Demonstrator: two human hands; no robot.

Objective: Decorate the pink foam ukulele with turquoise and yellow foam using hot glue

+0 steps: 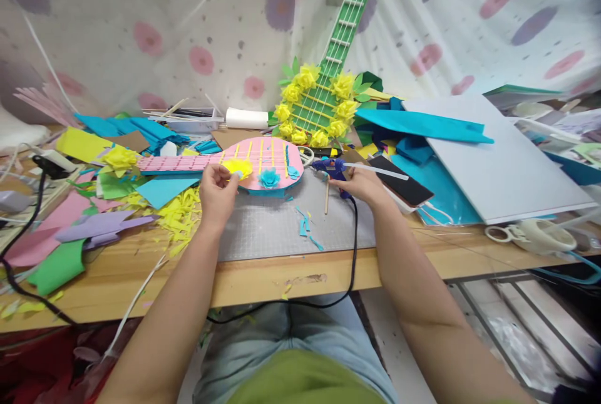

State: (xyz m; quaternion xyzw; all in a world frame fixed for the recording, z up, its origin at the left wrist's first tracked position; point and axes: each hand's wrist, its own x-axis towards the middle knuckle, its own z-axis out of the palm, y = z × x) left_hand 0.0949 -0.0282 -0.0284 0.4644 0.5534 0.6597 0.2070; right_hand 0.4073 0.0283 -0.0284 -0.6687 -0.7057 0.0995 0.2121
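Pinched in the fingers of my left hand (220, 196) is a yellow paper flower (240, 168), held in front of a pink paper guitar (256, 153). Whether the flower touches the guitar I cannot tell. A blue paper flower (269, 178) sits on the guitar's body, near yellow strips. My right hand (360, 183) grips a blue glue gun (331, 168) with a white glue stick (380, 170) sticking out its back. The gun's nozzle points left, close to the guitar's rounded end. A small wooden stick (327, 196) stands below the gun.
A green paper guitar with yellow flowers (335, 47) leans on the curtain behind. Yellow paper scraps (181, 219) and coloured sheets crowd the left. A phone (401, 180), a grey board (493, 166) and tape (539, 235) lie right. The gun's black cord (355, 247) hangs over the table's front edge.
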